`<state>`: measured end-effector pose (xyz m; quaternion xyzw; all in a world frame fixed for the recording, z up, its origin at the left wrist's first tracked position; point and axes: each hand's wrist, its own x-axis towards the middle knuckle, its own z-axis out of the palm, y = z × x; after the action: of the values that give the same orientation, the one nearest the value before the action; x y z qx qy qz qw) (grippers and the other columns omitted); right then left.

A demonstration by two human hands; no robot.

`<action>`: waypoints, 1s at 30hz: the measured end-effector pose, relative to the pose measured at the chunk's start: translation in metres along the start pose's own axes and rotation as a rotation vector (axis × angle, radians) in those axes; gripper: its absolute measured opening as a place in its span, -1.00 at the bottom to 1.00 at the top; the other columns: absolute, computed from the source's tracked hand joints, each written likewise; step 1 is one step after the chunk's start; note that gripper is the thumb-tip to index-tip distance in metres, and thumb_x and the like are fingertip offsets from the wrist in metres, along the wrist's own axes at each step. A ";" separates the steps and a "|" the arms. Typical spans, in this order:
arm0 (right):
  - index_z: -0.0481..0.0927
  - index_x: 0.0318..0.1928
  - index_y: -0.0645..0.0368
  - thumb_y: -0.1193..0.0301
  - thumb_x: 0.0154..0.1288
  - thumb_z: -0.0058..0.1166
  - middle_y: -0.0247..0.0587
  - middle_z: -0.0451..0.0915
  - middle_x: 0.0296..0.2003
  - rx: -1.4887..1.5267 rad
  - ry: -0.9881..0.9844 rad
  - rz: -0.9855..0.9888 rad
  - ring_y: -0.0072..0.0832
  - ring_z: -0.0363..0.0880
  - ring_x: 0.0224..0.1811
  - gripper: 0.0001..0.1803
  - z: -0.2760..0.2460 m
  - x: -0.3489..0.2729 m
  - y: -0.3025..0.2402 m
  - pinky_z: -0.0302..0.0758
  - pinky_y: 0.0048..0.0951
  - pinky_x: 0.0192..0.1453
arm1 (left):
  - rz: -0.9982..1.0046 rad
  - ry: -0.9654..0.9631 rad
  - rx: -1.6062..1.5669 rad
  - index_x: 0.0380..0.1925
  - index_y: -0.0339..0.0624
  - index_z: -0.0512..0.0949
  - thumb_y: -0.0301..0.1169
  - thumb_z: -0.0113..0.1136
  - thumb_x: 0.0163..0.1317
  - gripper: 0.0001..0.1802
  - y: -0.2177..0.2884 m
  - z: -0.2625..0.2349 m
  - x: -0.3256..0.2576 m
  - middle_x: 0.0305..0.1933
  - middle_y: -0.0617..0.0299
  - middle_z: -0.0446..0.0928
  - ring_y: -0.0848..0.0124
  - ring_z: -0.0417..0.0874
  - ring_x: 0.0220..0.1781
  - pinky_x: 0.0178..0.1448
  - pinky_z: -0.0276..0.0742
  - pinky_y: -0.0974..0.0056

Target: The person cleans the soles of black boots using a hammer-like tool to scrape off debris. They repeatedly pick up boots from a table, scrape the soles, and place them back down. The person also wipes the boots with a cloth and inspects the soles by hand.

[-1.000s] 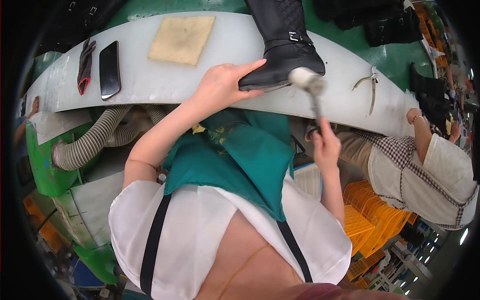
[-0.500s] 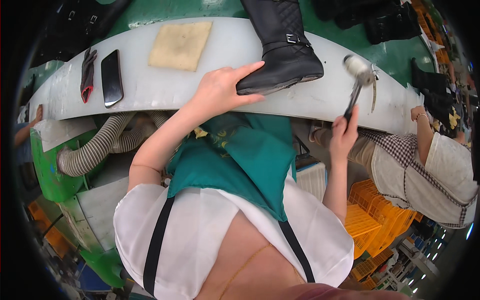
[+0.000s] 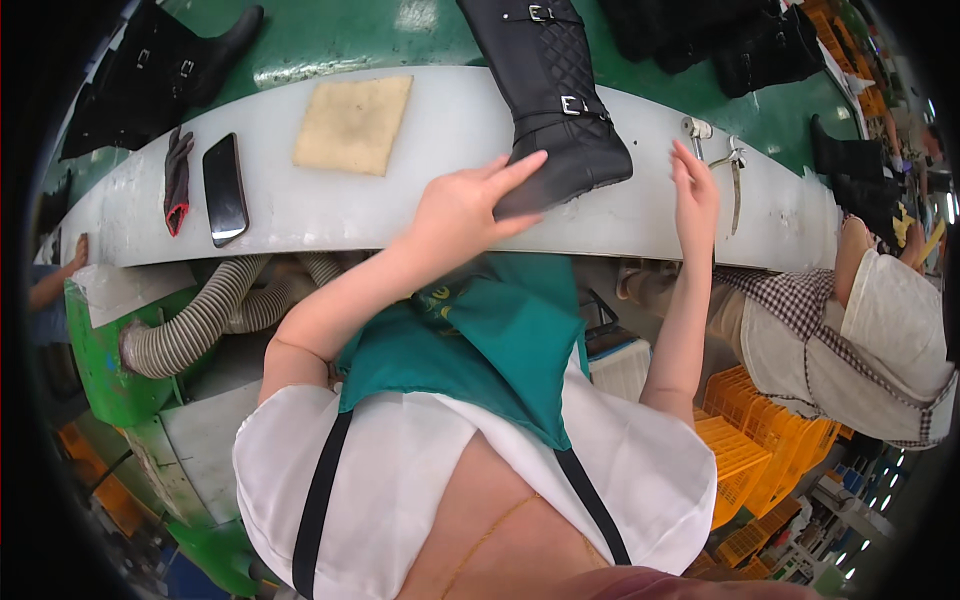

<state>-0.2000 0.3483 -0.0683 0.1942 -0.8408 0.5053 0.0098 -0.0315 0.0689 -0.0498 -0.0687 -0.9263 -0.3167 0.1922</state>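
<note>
A tall black boot (image 3: pixel 572 150), with a quilted shaft and buckled straps, lies toward the middle of the white worktable (image 3: pixel 450 120). My left hand (image 3: pixel 465 208) grips its toe, thumb and fingers on either side; motion blurs the toe. My right hand (image 3: pixel 695 205) is over the table's near edge at the right, fingers stretched out and apart from the boot. Just beyond those fingers rests a hammer, its pale head (image 3: pixel 697 128) showing and its handle mostly hidden behind the hand. Pincers (image 3: pixel 736 180) lie to the right of the hammer.
On the left of the table are a tan square pad (image 3: pixel 352 125), a phone (image 3: pixel 225 190) and a dark glove (image 3: pixel 177 180). More black boots (image 3: pixel 165 60) stand past the far edge. A co-worker (image 3: pixel 830 330) is at the right, near orange crates (image 3: pixel 765 430).
My right hand has let go of the hammer, which now lies on the table by the pincers. The boot has shifted slightly left and nearer, my left hand still on its toe.
</note>
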 end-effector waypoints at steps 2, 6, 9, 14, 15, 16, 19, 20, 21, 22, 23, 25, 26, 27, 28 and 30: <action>0.38 0.26 0.16 0.29 0.41 -0.05 -0.10 0.47 0.13 0.175 -0.186 0.091 -0.43 0.44 0.16 -0.53 0.022 0.020 -0.022 0.38 -0.39 0.19 | 0.030 -0.017 0.048 0.16 0.09 0.46 -0.22 0.41 -0.10 -0.29 0.009 0.001 -0.002 -0.04 -0.11 0.56 0.15 0.65 -0.28 -0.18 0.59 0.22; 0.33 0.27 0.25 0.18 0.39 -0.04 -0.12 0.51 0.08 0.561 -0.326 0.329 -0.47 0.47 0.09 -0.44 0.058 0.056 -0.045 0.36 -0.48 0.15 | 0.139 0.047 0.136 0.13 0.13 0.50 -0.24 0.42 -0.18 -0.28 0.017 0.004 -0.010 0.02 -0.13 0.51 0.23 0.63 -0.30 -0.19 0.59 0.25; 0.41 0.17 0.30 0.16 0.36 0.01 -0.20 0.55 -0.02 0.580 -0.399 0.415 -0.50 0.47 0.05 -0.46 0.058 0.066 -0.041 0.38 -0.51 0.09 | 0.200 0.029 0.135 0.12 0.15 0.51 -0.26 0.42 -0.21 -0.27 0.018 0.000 -0.016 0.10 -0.08 0.47 0.24 0.62 -0.20 -0.13 0.57 0.25; 0.45 0.04 0.34 0.29 0.40 -0.03 -0.17 0.56 -0.04 0.737 0.019 0.125 -0.45 0.56 -0.04 -0.63 0.047 0.040 -0.038 0.51 -0.44 0.04 | 0.254 -0.012 0.274 0.15 0.16 0.47 -0.40 0.33 -0.20 -0.26 -0.009 -0.010 0.000 0.18 0.07 0.44 0.16 0.52 0.08 0.16 0.42 0.04; 0.45 0.03 0.36 0.32 0.40 -0.03 -0.15 0.56 -0.05 0.801 0.086 0.037 -0.42 0.57 -0.04 -0.64 0.051 0.031 -0.054 0.51 -0.42 0.04 | 0.205 0.067 0.356 0.20 0.15 0.41 -0.47 0.28 -0.12 -0.26 -0.026 -0.005 0.006 0.25 0.01 0.37 0.10 0.44 0.19 0.25 0.33 -0.01; 0.44 0.02 0.40 0.36 0.40 -0.04 -0.12 0.56 -0.05 0.752 0.189 -0.073 -0.40 0.55 -0.02 -0.66 0.060 0.024 -0.071 0.51 -0.41 0.06 | 0.125 0.059 0.394 0.24 0.10 0.35 -0.43 0.32 -0.10 -0.22 -0.037 -0.010 0.016 0.30 -0.02 0.30 0.04 0.37 0.25 0.29 0.29 -0.02; 0.44 0.03 0.43 0.46 0.32 0.07 -0.12 0.56 -0.06 0.238 0.343 -0.143 -0.43 0.53 -0.02 -0.66 0.093 0.003 -0.078 0.45 -0.44 0.10 | 0.045 0.007 0.092 0.33 -0.01 0.20 -0.28 0.40 -0.07 -0.09 -0.033 -0.029 0.029 0.40 -0.05 0.13 -0.05 0.17 0.39 0.39 0.17 -0.02; 0.44 0.03 0.41 0.47 0.25 0.14 -0.11 0.55 -0.08 0.284 0.377 -0.173 -0.39 0.52 -0.06 -0.62 0.108 -0.005 -0.083 0.42 -0.39 0.09 | 0.045 -0.015 -0.080 0.35 -0.04 0.16 -0.23 0.42 -0.06 -0.05 -0.025 -0.033 0.032 0.42 -0.05 0.09 -0.07 0.10 0.43 0.42 0.13 -0.02; 0.43 0.03 0.38 0.49 0.18 0.21 -0.10 0.55 -0.11 0.332 0.407 -0.202 -0.35 0.51 -0.10 -0.58 0.122 -0.015 -0.091 0.39 -0.33 0.08 | 0.033 -0.052 -0.225 0.37 -0.08 0.08 -0.15 0.45 -0.12 0.06 -0.013 -0.034 0.031 0.44 -0.13 -0.04 -0.11 0.02 0.45 0.42 0.10 -0.05; 0.41 0.03 0.37 0.44 0.17 0.23 -0.08 0.51 -0.07 0.298 0.256 -0.171 -0.33 0.46 -0.04 -0.55 0.127 -0.030 -0.098 0.35 -0.34 0.10 | 0.018 -0.090 -0.372 0.40 -0.11 0.00 -0.07 0.48 -0.17 0.17 0.003 -0.033 0.024 0.46 -0.21 -0.16 -0.14 -0.05 0.47 0.42 0.07 -0.08; 0.39 0.03 0.35 0.39 0.15 0.25 -0.07 0.46 -0.03 0.322 0.209 -0.233 -0.31 0.42 0.01 -0.52 0.134 -0.034 -0.097 0.33 -0.34 0.12 | 0.003 -0.127 -0.520 0.42 -0.14 -0.08 0.01 0.50 -0.22 0.28 0.013 -0.031 0.022 0.47 -0.29 -0.29 -0.17 -0.13 0.49 0.43 0.05 -0.12; 0.38 0.03 0.29 0.34 0.09 0.30 -0.05 0.39 0.04 0.337 0.149 -0.363 -0.25 0.36 0.07 -0.46 0.151 -0.044 -0.103 0.30 -0.31 0.15 | 0.112 -0.066 -0.239 0.30 -0.29 0.10 -0.03 0.45 -0.10 0.05 0.009 -0.019 0.012 0.40 -0.21 -0.06 -0.08 0.04 0.43 0.40 0.13 0.01; 0.38 0.03 0.25 0.34 0.04 0.32 -0.04 0.37 0.07 0.312 0.122 -0.437 -0.22 0.34 0.08 -0.43 0.152 -0.049 -0.110 0.30 -0.29 0.16 | 0.158 -0.026 -0.100 0.23 -0.36 0.19 -0.05 0.42 -0.04 -0.05 0.007 -0.013 0.006 0.37 -0.17 0.05 -0.03 0.13 0.41 0.38 0.16 0.08; 0.38 0.03 0.22 0.33 -0.01 0.34 -0.03 0.35 0.10 0.279 0.092 -0.515 -0.18 0.32 0.09 -0.40 0.151 -0.051 -0.117 0.30 -0.27 0.16 | -0.025 -0.063 -0.313 0.17 -0.36 0.27 -0.12 0.35 0.06 -0.21 0.011 -0.020 0.007 0.25 -0.06 0.20 0.10 0.25 0.29 0.31 0.23 0.15; 0.38 0.04 0.18 0.33 -0.06 0.36 -0.03 0.32 0.13 0.251 0.052 -0.568 -0.15 0.31 0.10 -0.37 0.147 -0.052 -0.121 0.29 -0.24 0.17 | -0.219 -0.060 -0.557 0.12 -0.35 0.34 -0.18 0.28 0.15 -0.36 0.015 -0.027 0.009 0.12 0.04 0.35 0.23 0.37 0.18 0.25 0.29 0.23; 0.40 0.10 0.14 0.53 -0.04 0.27 0.00 0.29 0.24 0.203 -0.136 -0.598 -0.10 0.32 0.15 -0.39 0.139 -0.054 -0.125 0.30 -0.22 0.20 | -0.363 0.255 -0.828 0.06 -0.36 0.40 -0.29 0.13 0.29 -0.57 0.014 -0.033 0.013 0.01 0.16 0.49 0.38 0.50 0.05 0.17 0.37 0.31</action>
<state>-0.0831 0.1945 -0.0423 0.4660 -0.6904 0.5473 0.0824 -0.0297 0.0600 -0.0131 0.0628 -0.6881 -0.6939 0.2025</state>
